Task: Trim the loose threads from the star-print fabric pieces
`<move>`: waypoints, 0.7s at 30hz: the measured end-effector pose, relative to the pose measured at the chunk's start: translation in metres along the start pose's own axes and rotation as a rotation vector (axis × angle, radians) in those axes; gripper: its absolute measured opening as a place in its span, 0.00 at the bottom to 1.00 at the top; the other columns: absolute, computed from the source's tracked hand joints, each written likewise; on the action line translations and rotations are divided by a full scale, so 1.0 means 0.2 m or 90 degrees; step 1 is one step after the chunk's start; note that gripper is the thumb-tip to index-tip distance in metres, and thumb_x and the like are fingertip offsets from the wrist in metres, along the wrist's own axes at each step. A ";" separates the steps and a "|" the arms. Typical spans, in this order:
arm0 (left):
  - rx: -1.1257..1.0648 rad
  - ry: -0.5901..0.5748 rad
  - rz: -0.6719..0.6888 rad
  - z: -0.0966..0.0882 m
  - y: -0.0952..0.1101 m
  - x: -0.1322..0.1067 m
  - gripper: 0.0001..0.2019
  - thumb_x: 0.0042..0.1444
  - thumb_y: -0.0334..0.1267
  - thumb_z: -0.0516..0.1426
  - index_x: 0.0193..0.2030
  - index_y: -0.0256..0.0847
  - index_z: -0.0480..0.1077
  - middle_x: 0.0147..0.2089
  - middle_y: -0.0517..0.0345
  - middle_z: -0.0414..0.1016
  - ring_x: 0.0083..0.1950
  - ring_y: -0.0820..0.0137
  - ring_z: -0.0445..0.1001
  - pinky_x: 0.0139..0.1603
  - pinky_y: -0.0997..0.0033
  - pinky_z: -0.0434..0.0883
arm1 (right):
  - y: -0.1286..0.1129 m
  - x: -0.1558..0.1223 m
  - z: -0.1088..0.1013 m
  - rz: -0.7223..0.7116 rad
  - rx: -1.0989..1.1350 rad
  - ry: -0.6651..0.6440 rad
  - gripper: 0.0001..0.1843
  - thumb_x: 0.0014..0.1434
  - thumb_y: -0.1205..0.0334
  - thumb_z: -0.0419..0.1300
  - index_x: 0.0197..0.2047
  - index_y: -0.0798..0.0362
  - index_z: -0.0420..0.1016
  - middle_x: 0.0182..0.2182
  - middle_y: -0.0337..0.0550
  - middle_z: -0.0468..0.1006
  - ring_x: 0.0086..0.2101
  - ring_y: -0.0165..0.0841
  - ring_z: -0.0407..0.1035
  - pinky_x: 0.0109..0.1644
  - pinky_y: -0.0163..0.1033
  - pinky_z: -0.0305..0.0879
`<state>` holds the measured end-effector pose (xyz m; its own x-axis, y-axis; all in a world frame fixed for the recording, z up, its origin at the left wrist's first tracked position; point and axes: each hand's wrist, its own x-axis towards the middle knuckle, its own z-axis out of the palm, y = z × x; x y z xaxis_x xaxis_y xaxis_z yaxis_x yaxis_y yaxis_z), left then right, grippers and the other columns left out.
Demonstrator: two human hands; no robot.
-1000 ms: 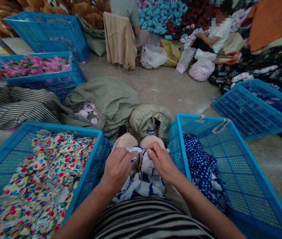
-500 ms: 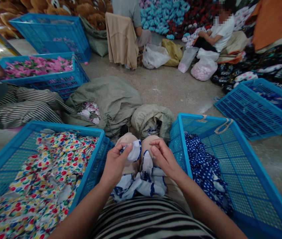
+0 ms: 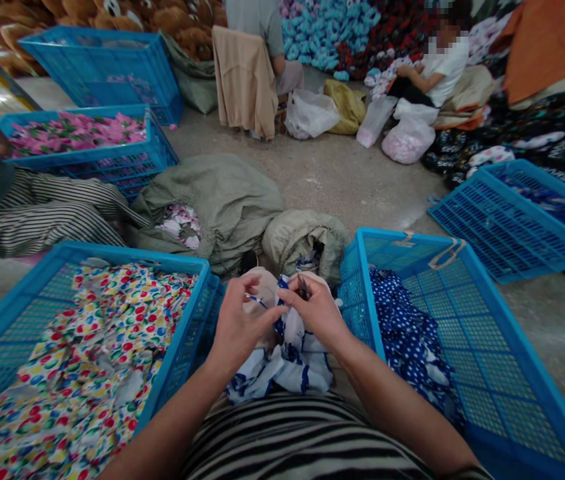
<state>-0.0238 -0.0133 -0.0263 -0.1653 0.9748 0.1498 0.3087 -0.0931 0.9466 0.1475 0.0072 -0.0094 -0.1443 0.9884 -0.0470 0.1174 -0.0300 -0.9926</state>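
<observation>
My right hand (image 3: 316,308) is closed in a pinch on a white fabric piece with blue edging (image 3: 282,300), held above my lap. A small dark pointed thing (image 3: 303,287) shows between its fingers; its kind is too small to make out. My left hand (image 3: 242,319) is just left of it, thumb and fingers apart, the thumb tip close to the fabric. A bit of blue-edged white cloth shows behind the left fingers. More white pieces with blue trim (image 3: 282,367) lie heaped in my lap.
At left stands a blue crate (image 3: 201,267) of dotted multicolour fabric, at right another crate (image 3: 362,280) of navy star-print pieces. Grey-green sacks (image 3: 227,193) lie ahead. A co-worker's striped legs (image 3: 52,213) are at left; other people sit further back by bags and heaps.
My left hand has let go of the white piece it held and opened. My right hand has moved slightly left, now pinching blue-edged fabric, and a dark pointed thing shows in it.
</observation>
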 end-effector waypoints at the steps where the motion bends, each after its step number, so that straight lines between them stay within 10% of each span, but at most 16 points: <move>1: -0.001 -0.052 0.017 -0.01 0.00 0.00 0.22 0.48 0.47 0.69 0.48 0.39 0.77 0.43 0.54 0.76 0.42 0.67 0.72 0.44 0.69 0.69 | -0.01 0.00 -0.01 -0.018 -0.027 -0.020 0.16 0.60 0.51 0.64 0.29 0.53 0.69 0.27 0.36 0.67 0.30 0.28 0.59 0.36 0.35 0.56; 7: -0.324 -0.133 -0.292 0.00 0.01 0.03 0.13 0.53 0.45 0.67 0.36 0.35 0.79 0.33 0.54 0.78 0.33 0.71 0.72 0.37 0.74 0.70 | 0.02 -0.02 -0.08 -0.050 -0.105 -0.022 0.14 0.68 0.52 0.55 0.35 0.53 0.68 0.30 0.38 0.67 0.34 0.30 0.62 0.40 0.35 0.59; 12: -0.638 -0.075 -0.632 0.05 0.10 0.03 0.05 0.61 0.31 0.60 0.40 0.34 0.77 0.40 0.51 0.80 0.36 0.70 0.78 0.41 0.72 0.76 | 0.13 -0.03 -0.04 0.149 0.148 -0.020 0.21 0.59 0.42 0.61 0.35 0.50 0.62 0.27 0.35 0.63 0.26 0.28 0.57 0.27 0.33 0.57; 18: -0.577 -0.229 -0.608 0.08 0.12 0.00 0.06 0.58 0.31 0.66 0.39 0.29 0.78 0.36 0.49 0.80 0.31 0.72 0.76 0.35 0.76 0.74 | 0.09 -0.02 -0.03 0.275 0.331 0.050 0.27 0.47 0.44 0.71 0.37 0.50 0.63 0.27 0.35 0.67 0.26 0.28 0.61 0.30 0.34 0.61; 21: -0.647 -0.173 -0.608 0.09 0.15 0.02 0.05 0.61 0.33 0.64 0.39 0.32 0.77 0.38 0.51 0.80 0.34 0.72 0.77 0.38 0.75 0.76 | 0.09 -0.03 -0.03 0.187 0.242 0.048 0.23 0.53 0.42 0.67 0.36 0.51 0.64 0.28 0.37 0.66 0.27 0.29 0.61 0.31 0.34 0.62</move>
<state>0.0018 -0.0080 -0.0032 0.2941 0.7418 -0.6027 -0.6333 0.6235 0.4584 0.1566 0.0025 -0.0254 -0.0850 0.9376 -0.3371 -0.2272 -0.3476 -0.9097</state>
